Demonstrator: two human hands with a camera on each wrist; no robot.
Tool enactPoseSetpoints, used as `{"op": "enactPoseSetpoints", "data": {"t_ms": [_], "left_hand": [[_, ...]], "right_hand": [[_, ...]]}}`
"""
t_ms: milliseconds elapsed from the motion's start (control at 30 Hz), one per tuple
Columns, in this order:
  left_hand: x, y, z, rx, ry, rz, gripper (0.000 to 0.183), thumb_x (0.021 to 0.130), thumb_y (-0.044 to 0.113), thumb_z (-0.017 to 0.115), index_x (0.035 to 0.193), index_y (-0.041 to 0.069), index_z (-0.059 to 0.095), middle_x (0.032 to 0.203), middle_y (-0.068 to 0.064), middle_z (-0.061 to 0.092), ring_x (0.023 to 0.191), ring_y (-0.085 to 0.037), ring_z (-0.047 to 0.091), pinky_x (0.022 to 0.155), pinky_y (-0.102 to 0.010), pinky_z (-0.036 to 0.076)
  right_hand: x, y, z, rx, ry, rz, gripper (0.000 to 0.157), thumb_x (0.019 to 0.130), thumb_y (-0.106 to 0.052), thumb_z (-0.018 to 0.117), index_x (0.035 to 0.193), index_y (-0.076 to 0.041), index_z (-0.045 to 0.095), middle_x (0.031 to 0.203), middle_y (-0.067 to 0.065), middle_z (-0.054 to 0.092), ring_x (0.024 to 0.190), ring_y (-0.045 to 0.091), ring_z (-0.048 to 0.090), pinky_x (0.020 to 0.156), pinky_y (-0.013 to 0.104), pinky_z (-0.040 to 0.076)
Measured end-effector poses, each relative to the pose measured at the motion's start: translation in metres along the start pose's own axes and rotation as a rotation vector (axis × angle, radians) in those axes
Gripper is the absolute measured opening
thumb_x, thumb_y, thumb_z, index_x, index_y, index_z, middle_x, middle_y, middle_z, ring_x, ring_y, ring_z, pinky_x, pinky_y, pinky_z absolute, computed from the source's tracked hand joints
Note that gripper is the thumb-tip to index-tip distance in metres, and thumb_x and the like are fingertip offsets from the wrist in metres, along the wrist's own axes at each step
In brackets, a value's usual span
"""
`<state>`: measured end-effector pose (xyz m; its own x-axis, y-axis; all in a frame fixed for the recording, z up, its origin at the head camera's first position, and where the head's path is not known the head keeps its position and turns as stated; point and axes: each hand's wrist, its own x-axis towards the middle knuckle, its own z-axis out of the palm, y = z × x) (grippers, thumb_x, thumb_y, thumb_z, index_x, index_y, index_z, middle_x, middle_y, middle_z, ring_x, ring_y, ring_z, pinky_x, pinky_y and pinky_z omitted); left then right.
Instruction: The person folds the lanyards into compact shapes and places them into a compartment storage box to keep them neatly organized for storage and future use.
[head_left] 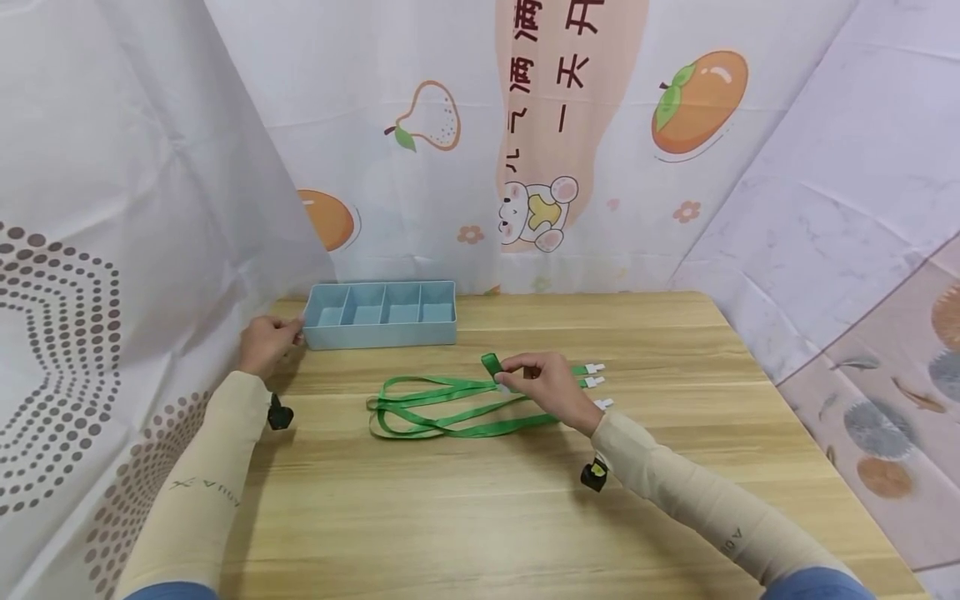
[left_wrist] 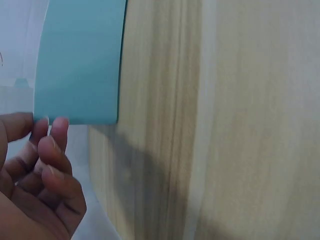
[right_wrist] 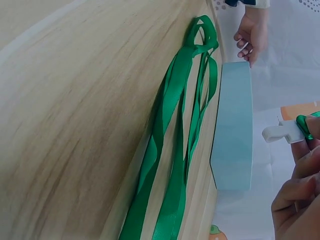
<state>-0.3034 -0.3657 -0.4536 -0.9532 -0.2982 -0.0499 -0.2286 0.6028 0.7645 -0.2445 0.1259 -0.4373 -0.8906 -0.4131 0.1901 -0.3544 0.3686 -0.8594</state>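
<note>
Green lanyard (head_left: 491,363) sits pinched in the right hand (head_left: 551,385) — left hand (head_left: 267,343) pinches the blue box (head_left: 381,335).

Satin-glossy green ribbon lanyards (right_wrist: 175,205) with white plastic clips (head_left: 593,382) on a smooth wood-grain tabletop (head_left: 480,517); far left, a matt plastic tray (head_left: 382,336) before a creased, cloth-like curtain (head_left: 337,125).

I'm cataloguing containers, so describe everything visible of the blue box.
The blue box, pale and plastic-looking, is rectangular and open-topped, with three dividers making four compartments; nothing shows inside. It stands upright at the back left of the table, before the hanging cloth; the left hand touches its left end.
</note>
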Motion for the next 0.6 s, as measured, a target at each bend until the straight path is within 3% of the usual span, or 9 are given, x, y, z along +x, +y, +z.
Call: {"op": "enactPoseSetpoints", "data": {"t_ms": [133,333,600], "left_hand": [[0.0005,-0.0002,-0.0012,-0.026,-0.041,0.011,0.049,0.106,0.041,0.055,0.105,-0.006,0.071,0.09,-0.016,0.074,0.055,-0.018,0.052,0.047,-0.033,0.044],[0.0023,-0.0004,-0.0006,-0.039,-0.055,0.011,0.049,0.107,0.041,0.054,0.107,-0.005,0.07,0.094,-0.018,0.073,0.062,-0.019,0.057,0.052,-0.035,0.049],[0.0029,-0.0008,-0.0005,-0.053,-0.072,-0.027,0.047,0.108,0.04,0.053,0.107,-0.005,0.068,0.091,-0.016,0.072,0.056,-0.015,0.053,0.047,-0.032,0.044]], "right_hand": [[0.0033,-0.0002,-0.0018,-0.015,-0.005,0.005,0.014,0.094,-0.029,0.079,0.103,-0.019,0.082,0.087,0.007,0.073,0.061,0.019,0.044,0.054,0.025,0.033],[0.0052,-0.0017,-0.0039,-0.037,0.005,-0.01,0.012,0.094,-0.029,0.079,0.103,-0.021,0.082,0.091,-0.004,0.074,0.061,0.017,0.046,0.054,0.026,0.035],[0.0089,-0.0031,-0.0044,-0.016,0.032,0.022,0.015,0.095,-0.029,0.078,0.104,-0.019,0.081,0.09,0.003,0.073,0.064,0.019,0.048,0.056,0.026,0.038]]}}
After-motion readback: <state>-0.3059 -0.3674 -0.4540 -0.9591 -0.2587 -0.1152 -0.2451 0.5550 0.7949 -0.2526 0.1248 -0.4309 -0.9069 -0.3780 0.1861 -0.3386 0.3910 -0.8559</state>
